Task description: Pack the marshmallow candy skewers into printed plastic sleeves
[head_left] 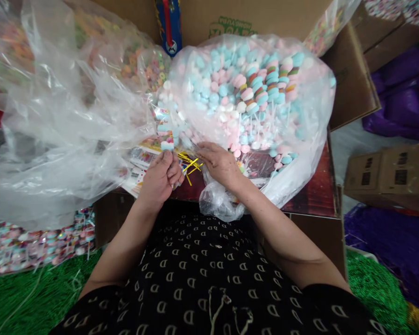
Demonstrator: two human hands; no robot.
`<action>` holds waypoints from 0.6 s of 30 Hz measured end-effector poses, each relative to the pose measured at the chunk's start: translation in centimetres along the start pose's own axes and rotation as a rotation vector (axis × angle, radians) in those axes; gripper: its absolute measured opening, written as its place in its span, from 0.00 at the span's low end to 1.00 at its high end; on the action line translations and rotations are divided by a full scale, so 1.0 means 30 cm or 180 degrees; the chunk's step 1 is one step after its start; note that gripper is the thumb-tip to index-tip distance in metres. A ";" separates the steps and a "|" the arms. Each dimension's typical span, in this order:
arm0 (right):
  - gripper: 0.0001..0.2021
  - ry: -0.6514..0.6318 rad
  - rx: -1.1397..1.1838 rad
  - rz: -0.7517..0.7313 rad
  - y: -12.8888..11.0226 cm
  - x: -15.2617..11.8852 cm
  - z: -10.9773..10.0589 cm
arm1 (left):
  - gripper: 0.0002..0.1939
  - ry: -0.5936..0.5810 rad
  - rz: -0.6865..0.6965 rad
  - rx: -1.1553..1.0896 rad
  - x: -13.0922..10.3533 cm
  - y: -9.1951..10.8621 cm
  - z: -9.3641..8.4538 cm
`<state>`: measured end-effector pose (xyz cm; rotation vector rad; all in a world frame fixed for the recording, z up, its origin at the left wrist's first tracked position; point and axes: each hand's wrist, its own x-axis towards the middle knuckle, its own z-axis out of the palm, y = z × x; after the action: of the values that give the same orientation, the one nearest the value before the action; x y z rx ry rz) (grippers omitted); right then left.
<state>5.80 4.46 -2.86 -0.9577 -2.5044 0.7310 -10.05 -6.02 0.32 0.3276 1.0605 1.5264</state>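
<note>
My left hand [162, 174] is closed around the lower end of a candy skewer [166, 139], stacked with pale blue, pink and white pieces. A printed clear wrapper seems to surround its top. To the right, my right hand [218, 163] reaches over the table edge with fingers stretched to the left and nothing visible in them. Yellow twist ties [191, 164] lie between the two hands. Beyond my right hand, a large clear plastic bag [321, 107] holds loose pastel candies [212, 88] and several finished candy skewers [274, 81].
Another big plastic bag [63, 116] with ring-shaped candies [132, 65] stands at left. Printed wrappers [134, 179] lie near my left wrist. Cardboard boxes [380, 174] stand at right. Green shredded filler [377, 284] and wrapped candies [45, 242] sit below table level.
</note>
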 end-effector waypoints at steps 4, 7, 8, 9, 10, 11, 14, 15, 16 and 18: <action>0.14 0.0293 0.0443 0.0129 0.003 -0.020 -0.006 | 0.17 0.0041 0.0108 0.0263 -0.002 -0.035 0.005; 0.14 0.0523 0.0877 0.0294 -0.039 -0.054 -0.033 | 0.16 0.0077 0.0168 0.0502 0.000 -0.068 0.013; 0.14 0.0561 0.0998 0.0334 -0.057 -0.067 -0.041 | 0.16 0.0066 0.0163 0.0571 0.001 -0.077 0.017; 0.13 0.0582 0.1068 0.0358 -0.074 -0.078 -0.048 | 0.16 0.0043 0.0141 0.0626 0.001 -0.084 0.023; 0.11 0.0588 0.1081 0.0361 -0.088 -0.088 -0.053 | 0.16 0.0008 0.0101 0.0668 0.000 -0.089 0.030; 0.09 0.0587 0.1038 0.0350 -0.099 -0.095 -0.055 | 0.17 -0.0031 0.0048 0.0696 0.000 -0.092 0.038; 0.04 0.0584 0.0736 0.0325 -0.110 -0.103 -0.053 | 0.18 -0.0099 -0.0136 0.0703 -0.002 -0.098 0.059; 0.05 0.0577 0.0636 0.0329 -0.108 -0.103 -0.050 | 0.19 -0.0101 -0.0164 0.0693 -0.002 -0.101 0.063; 0.05 0.0579 0.0537 0.0340 -0.106 -0.102 -0.047 | 0.19 -0.0101 -0.0162 0.0684 -0.001 -0.106 0.064; 0.06 0.0598 0.0323 0.0367 -0.102 -0.100 -0.039 | 0.19 -0.0110 -0.0087 0.0680 0.001 -0.119 0.061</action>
<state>6.95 0.84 -0.57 -1.0879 -2.2445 0.7576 -6.45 -5.58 -1.43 0.4837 1.1987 1.3810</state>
